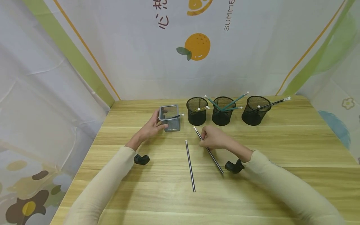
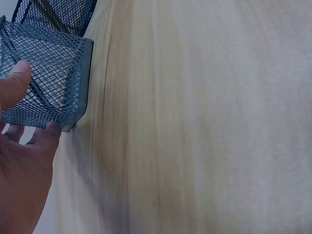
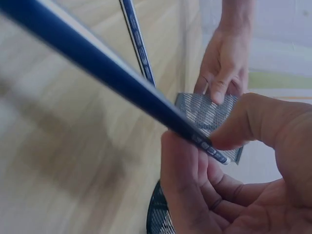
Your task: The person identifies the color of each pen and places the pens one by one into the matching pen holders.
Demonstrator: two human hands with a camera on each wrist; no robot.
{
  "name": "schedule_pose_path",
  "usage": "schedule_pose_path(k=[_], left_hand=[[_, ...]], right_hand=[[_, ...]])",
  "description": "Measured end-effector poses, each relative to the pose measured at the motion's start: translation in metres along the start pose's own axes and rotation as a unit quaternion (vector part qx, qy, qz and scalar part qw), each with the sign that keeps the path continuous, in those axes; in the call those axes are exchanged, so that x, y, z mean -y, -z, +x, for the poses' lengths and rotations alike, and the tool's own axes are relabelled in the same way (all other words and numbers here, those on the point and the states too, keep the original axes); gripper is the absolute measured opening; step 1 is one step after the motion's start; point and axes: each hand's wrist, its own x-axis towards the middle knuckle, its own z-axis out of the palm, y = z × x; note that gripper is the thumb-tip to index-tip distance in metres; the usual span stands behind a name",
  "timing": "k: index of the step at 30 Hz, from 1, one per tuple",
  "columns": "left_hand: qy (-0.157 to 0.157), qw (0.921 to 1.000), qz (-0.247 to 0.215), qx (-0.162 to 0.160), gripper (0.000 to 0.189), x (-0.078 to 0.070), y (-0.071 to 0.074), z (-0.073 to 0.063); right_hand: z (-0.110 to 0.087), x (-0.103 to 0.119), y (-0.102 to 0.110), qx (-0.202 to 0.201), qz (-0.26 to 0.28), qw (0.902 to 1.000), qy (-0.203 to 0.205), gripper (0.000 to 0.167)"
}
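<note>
My left hand (image 1: 150,128) grips the grey square mesh pencil holder (image 1: 172,125) at its left side, with the thumb across the front. In the left wrist view, the thumb and fingers lie against the mesh of this holder (image 2: 61,73). A dark pencil (image 1: 177,116) with a white eraser leans inside it. My right hand (image 1: 215,137) pinches a dark striped pencil (image 1: 216,161) near its eraser end, held slantwise; the right wrist view shows this pencil (image 3: 122,83) between thumb and fingers. A second dark striped pencil (image 1: 190,168) lies on the table between the hands.
Three round black mesh cups stand in a row at the back: one (image 1: 197,118) with yellow pencils, one (image 1: 221,118) with teal pencils, one (image 1: 251,117) with black pencils. The wooden table (image 1: 157,200) ends at a white printed curtain (image 1: 135,62).
</note>
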Motion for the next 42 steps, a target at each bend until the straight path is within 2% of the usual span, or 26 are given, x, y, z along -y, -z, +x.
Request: schedule_pose_path(k=[7,17,30,42], left_hand=[[-0.005,1.0,-0.001,0.002,0.07,0.002,0.001,0.0],[-0.002,1.0,0.0,-0.001,0.071,0.001,0.001,0.0],[-0.001,1.0,0.006,-0.002,0.07,-0.001,0.001,0.0],[0.005,0.9999,0.008,-0.005,0.07,0.001,0.001,0.001]], right_hand=[[-0.003,-0.004,0.011,-0.02,0.021,0.9996,-0.005,0.007],[-0.011,-0.015,0.026,-0.071,0.011,0.9965,0.043,0.005],[-0.026,-0.022,0.047,-0.093,0.115,0.9867,0.067,0.01],[-0.035,-0.027,0.053,-0.144,0.151,0.9747,0.08,0.009]])
